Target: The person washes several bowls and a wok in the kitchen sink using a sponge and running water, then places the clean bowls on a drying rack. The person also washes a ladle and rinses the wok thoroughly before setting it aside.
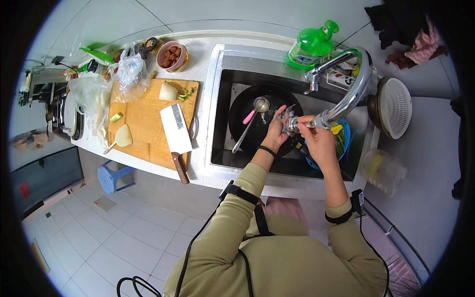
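Note:
Over a dark wok point(237, 111) in the sink, my left hand point(278, 128) holds a greyish wet cloth point(288, 113) beneath the end of the faucet. My right hand point(318, 140) grips the faucet's flexible spout head point(297, 123) with its fingers. A metal ladle point(243, 137) and a pink-handled spoon point(249, 116) lie in the wok, left of my left hand. A blue basket point(347, 135) with leafy greens stands in the sink, partly hidden behind my right hand. The chrome faucet point(365, 80) arches down from the right.
Left of the sink, a wooden cutting board point(148, 122) bears a cleaver point(176, 130), a piece of white radish point(168, 91) and a spatula point(124, 136). A bowl of meatballs point(171, 56), a green soap bottle point(313, 44) and a white colander point(397, 107) stand around.

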Action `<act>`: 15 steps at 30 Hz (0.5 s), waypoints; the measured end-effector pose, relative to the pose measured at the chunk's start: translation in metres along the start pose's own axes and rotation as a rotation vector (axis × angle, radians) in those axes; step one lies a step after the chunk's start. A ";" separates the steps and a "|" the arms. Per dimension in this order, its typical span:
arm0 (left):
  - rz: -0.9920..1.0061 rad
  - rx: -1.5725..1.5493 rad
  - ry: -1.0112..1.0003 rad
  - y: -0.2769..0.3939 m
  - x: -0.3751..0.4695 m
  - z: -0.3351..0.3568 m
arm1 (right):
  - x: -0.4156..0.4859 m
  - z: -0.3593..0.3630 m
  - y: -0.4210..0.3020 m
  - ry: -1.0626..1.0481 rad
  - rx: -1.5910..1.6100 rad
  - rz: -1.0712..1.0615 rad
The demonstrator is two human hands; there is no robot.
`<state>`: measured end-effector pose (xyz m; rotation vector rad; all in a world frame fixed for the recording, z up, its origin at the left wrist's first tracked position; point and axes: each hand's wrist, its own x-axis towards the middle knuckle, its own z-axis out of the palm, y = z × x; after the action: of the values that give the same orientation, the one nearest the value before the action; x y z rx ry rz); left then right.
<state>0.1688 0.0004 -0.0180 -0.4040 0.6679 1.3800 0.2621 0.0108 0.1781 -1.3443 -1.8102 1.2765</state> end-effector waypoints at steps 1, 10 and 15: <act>0.016 -0.029 0.042 0.002 0.002 -0.001 | 0.004 0.005 -0.001 -0.010 0.029 0.080; -0.044 -0.115 0.154 0.030 0.015 0.018 | 0.014 -0.009 0.010 -0.162 -0.024 -0.150; -0.157 -0.114 -0.176 0.051 -0.004 0.015 | 0.044 -0.059 0.071 -0.034 -0.036 0.283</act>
<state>0.1216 0.0150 0.0019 -0.4110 0.4055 1.2907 0.3258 0.0771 0.1327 -1.6542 -1.7162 1.4223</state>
